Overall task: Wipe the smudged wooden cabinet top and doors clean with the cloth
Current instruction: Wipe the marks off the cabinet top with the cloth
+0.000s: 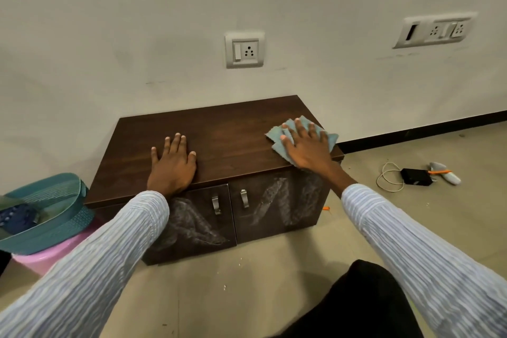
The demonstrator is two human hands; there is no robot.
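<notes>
Two smudged doors (230, 217) face out; flat left hand (172, 164) rests empty, spread right hand (307, 145) presses one cloth (279, 143).

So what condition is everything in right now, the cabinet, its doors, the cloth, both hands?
Cabinet top: looks free of smudges.
Left door: shut, chalky white smears.
Right door: shut, white smears.
Cloth: flat near the top's right edge, under the right hand.
Right hand: open, pressing the cloth.
Left hand: open, flat on the top, empty.
Wall socket: nothing plugged in.
</notes>
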